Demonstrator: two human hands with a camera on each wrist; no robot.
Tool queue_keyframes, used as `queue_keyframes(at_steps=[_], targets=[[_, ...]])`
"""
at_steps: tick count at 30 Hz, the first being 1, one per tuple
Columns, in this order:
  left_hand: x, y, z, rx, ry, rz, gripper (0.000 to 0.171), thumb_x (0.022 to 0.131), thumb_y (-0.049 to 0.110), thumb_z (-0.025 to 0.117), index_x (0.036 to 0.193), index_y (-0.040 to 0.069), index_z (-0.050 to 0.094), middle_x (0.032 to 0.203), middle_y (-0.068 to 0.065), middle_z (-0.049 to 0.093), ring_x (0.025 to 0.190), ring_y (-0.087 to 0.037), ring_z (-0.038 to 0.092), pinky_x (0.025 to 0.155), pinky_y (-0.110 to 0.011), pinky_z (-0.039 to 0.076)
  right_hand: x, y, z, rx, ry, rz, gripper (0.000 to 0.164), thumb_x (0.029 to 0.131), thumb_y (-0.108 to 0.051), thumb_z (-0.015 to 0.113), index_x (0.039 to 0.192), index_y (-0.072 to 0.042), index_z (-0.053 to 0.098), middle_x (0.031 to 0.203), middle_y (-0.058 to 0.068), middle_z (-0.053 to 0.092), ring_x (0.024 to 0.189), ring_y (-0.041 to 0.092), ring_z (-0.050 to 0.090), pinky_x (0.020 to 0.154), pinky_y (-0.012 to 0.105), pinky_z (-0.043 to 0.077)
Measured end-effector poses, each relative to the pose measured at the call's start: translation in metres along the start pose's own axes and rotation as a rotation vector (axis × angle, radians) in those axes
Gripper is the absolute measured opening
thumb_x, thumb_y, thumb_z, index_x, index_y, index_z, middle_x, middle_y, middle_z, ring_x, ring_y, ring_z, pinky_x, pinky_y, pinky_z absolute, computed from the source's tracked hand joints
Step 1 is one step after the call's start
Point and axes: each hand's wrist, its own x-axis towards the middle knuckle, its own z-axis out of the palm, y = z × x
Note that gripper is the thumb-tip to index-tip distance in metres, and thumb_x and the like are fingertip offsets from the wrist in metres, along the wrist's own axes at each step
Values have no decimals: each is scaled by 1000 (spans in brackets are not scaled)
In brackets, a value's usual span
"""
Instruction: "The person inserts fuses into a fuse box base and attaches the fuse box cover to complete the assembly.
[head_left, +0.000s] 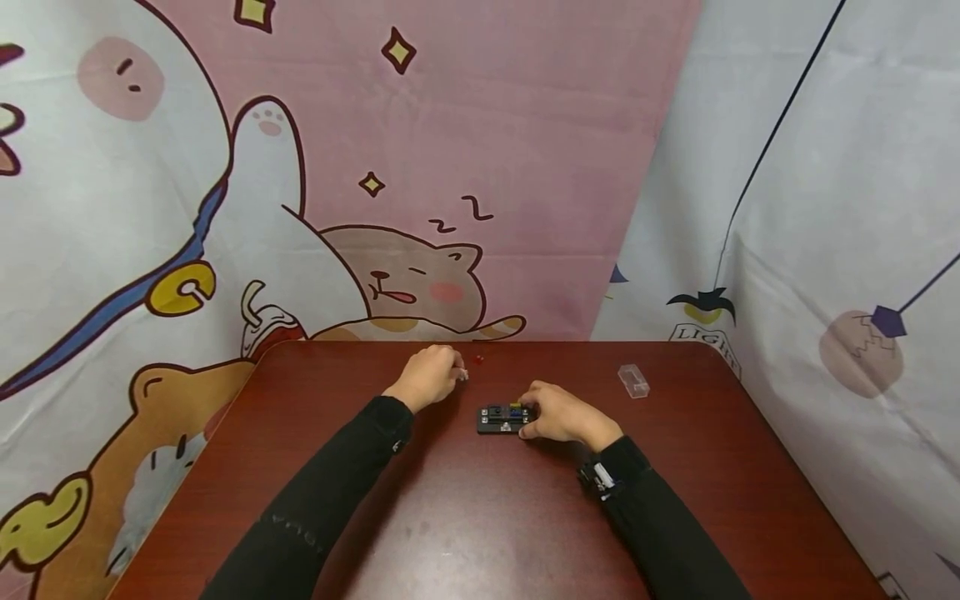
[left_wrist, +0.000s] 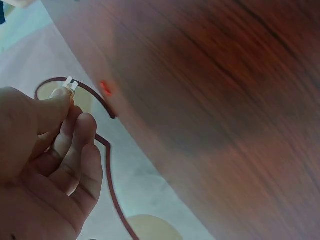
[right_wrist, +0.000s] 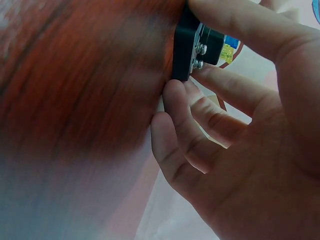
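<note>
Near the far edge of the table, my left hand (head_left: 429, 377) pinches a small clear blade fuse (left_wrist: 73, 86) between thumb and forefinger. Its two flat prongs stick out past the fingertips. A black fuse block (head_left: 491, 427) with metal screws lies on the table, right of and nearer than the left hand. My right hand (head_left: 558, 412) grips this block by its right end, thumb on the near side and fingers at the far side. A blue fuse (right_wrist: 231, 42) and a yellow fuse (right_wrist: 226, 53) sit side by side in the block, partly behind the fingers in the head view.
A small red piece (head_left: 479, 359) lies at the table's far edge, just right of the left hand. An open clear plastic box (head_left: 633, 381) stands at the far right of the brown table (head_left: 465, 517). A printed cloth (head_left: 525, 150) hangs behind the table.
</note>
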Motion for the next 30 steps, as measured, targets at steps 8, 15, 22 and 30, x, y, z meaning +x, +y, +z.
queue_keyframes(at_steps=[8,15,22,30], targets=[[-9,24,-1,17,30,91,11,105,24,78,109,15,83,107,-2,76,105,-24,74,96,-46,63,1,2,-1,-28,9,-4,49,91,-30,91,135,-13,77,122,-1,66,104,16,60,98,42,53],[-14,41,3,4,50,160,9,106,25,77,104,18,82,103,1,75,100,-22,74,91,-45,63,3,2,-1,-19,11,-11,47,90,-29,92,132,-12,78,119,-1,66,100,16,59,95,41,53],[-16,50,9,9,29,176,12,108,26,74,103,20,82,112,0,80,126,-26,75,103,-49,63,4,3,-1,-15,8,-9,47,91,-29,92,132,-12,78,117,-1,65,99,16,59,94,41,53],[-19,52,17,55,5,198,11,107,27,75,108,18,81,102,3,73,90,-13,69,83,-36,62,3,3,2,6,13,-7,46,90,-27,93,131,-12,78,117,-2,66,99,15,60,93,39,53]])
